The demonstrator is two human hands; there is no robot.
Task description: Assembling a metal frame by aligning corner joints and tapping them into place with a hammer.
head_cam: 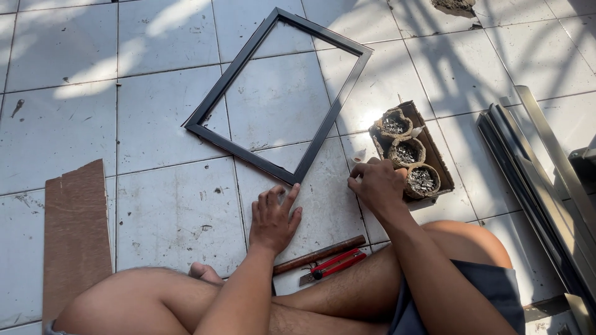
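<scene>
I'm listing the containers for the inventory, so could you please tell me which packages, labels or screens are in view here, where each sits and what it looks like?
Cardboard box: on the tiled floor right of the black frame, shallow, brown, oblong, open-topped.
Three small pouches: in a row inside the box, brown, rolled open, holding small grey metal pieces; the right hand rests beside them.
Labels, signs, screens: none visible.

looks like a makeshift outdoor workshop on somebody's patio, since the person's sitting right on a scuffed white tile floor in dappled sunlight with a black metal frame, a cardboard tray of screws, long metal strips and a red box cutter lying around
</scene>
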